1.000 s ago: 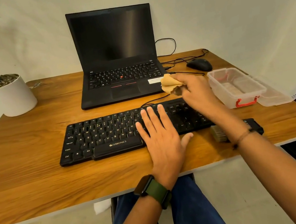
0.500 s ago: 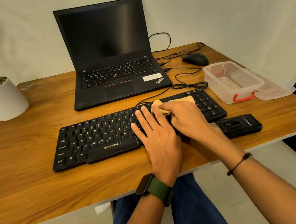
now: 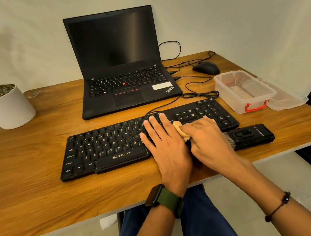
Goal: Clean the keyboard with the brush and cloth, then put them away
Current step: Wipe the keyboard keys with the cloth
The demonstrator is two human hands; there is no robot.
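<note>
1. Left hand [image 3: 165, 146], fingers flat, steadies the Zebronics keyboard [image 3: 114, 144].
2. At three o'clock, right hand [image 3: 206, 138] presses the tan cloth [image 3: 178, 127] on keys; its fingers' curl is unclear.
3. Risk: brush [image 3: 250, 136] nudged off the table [image 3: 28, 177].

I see a flat black plastic keyboard [image 3: 114, 144] with white key legends and a white brand name on its front edge. A soft tan cloth [image 3: 180, 129] shows against it. The boxy brush [image 3: 251, 135] is black with grey bristles. My view has a black laptop [image 3: 120, 66] with a red dot among its keys, a clear plastic box [image 3: 244, 92] with a red clasp, a brown wood-grain table [image 3: 26, 167], a round white pot [image 3: 7, 107], and a green watch strap [image 3: 168, 201].
</note>
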